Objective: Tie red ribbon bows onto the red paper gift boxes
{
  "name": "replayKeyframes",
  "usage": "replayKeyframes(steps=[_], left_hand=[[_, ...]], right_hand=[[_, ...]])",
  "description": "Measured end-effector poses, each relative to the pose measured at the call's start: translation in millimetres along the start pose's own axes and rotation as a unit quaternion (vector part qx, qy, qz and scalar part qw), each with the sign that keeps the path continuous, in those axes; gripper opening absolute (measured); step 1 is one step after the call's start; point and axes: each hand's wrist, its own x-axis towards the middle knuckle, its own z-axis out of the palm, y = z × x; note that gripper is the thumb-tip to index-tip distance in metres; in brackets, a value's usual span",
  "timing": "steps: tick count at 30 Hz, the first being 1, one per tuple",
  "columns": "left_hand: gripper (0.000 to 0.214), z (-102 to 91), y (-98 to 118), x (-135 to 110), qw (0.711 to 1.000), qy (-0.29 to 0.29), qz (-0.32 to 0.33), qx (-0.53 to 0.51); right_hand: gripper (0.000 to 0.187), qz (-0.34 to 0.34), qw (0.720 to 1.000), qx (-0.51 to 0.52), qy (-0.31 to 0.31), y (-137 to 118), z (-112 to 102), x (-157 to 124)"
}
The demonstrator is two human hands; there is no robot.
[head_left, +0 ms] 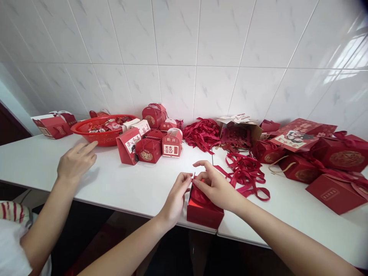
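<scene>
A small red gift box (205, 217) sits at the front edge of the white table, right by the seam between two tabletops. From its left side, my left hand (174, 197) pinches the upper edge of the box, thumb and fingers closed. My right hand (216, 186) reaches over the top from the right. Its thumb and a finger close on the thin upright flap at the upper edge, while its other fingers curl above. My hands partly hide the box's top. Loose red ribbons (245, 170) lie just beyond my right hand.
A co-worker's hand (77, 160) hovers at left near a red basket (107, 140) of wrapped sweets. Several red boxes (151, 148) stand mid-table. Behind lie a ribbon heap (202, 132) and an open carton (255, 134); larger red boxes (339, 191) crowd the right. A tiled wall (178, 88) backs the table.
</scene>
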Motion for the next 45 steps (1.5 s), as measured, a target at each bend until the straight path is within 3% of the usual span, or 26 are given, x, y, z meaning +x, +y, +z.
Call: replayKeyframes(steps=[5, 10, 15, 18, 21, 23, 25, 26, 29, 30, 31, 32, 33, 35, 37, 40, 45], left_hand=[[0.023, -8.8, 6, 7, 0.998, -0.033, 0.02, 0.053], [0.019, -12.7, 12, 8, 0.994, -0.03, 0.028, 0.1], [0.018, -14.0, 19, 8, 0.973, -0.035, 0.078, 0.212], [0.019, -13.7, 25, 9, 0.971, -0.063, 0.06, 0.221], [0.022, -22.2, 27, 12, 0.972, -0.069, 0.044, 0.218], [0.023, -38.2, 25, 15, 0.961, -0.059, 0.04, 0.266], [0.021, -62.0, 20, 18, 0.925, -0.056, 0.033, 0.375], [0.019, -75.1, 17, 19, 0.891, -0.058, 0.028, 0.449], [0.011, -105.9, 13, 22, 0.737, 0.009, 0.036, 0.674], [0.01, -110.1, 14, 23, 0.702, 0.042, 0.042, 0.71], [0.009, -110.3, 15, 24, 0.694, 0.065, 0.051, 0.716], [0.01, -106.5, 18, 25, 0.713, 0.071, 0.067, 0.694], [0.013, -99.2, 20, 25, 0.75, 0.062, 0.085, 0.653], [0.02, -77.8, 23, 27, 0.835, 0.018, 0.116, 0.538], [0.022, -54.3, 22, 27, 0.891, -0.037, 0.109, 0.438], [0.022, -29.3, 14, 27, 0.923, -0.078, 0.086, 0.367], [0.024, -20.5, 0, 27, 0.924, -0.005, 0.105, 0.367]], right_hand=[[0.03, -0.026, 0.998, -0.048, 0.014, 3, 1, 2], [0.03, -0.037, 0.995, -0.093, 0.022, 4, 0, 2], [0.03, -0.061, 0.991, -0.118, 0.008, 1, 0, 2], [0.029, -0.081, 0.988, -0.128, 0.002, -1, 0, 1], [0.023, -0.112, 0.979, -0.16, 0.057, 0, -7, -7], [0.02, -0.119, 0.968, -0.194, 0.106, 3, -18, -17], [0.018, -0.09, 0.965, -0.209, 0.128, 9, -32, -30], [0.018, -0.064, 0.968, -0.205, 0.126, 13, -38, -37], [0.026, 0.034, 0.979, -0.179, 0.092, 28, -49, -53], [0.029, 0.06, 0.981, -0.172, 0.074, 33, -49, -55], [0.031, 0.079, 0.982, -0.165, 0.057, 37, -48, -57], [0.033, 0.089, 0.982, -0.158, 0.047, 41, -46, -56], [0.033, 0.091, 0.983, -0.153, 0.046, 45, -43, -55], [0.034, 0.076, 0.983, -0.15, 0.071, 49, -40, -49], [0.033, 0.061, 0.983, -0.146, 0.089, 50, -38, -42], [0.033, 0.071, 0.992, -0.089, 0.063, 48, -39, -33], [0.037, 0.07, 0.995, 0.048, 0.041, 46, -40, -28]])
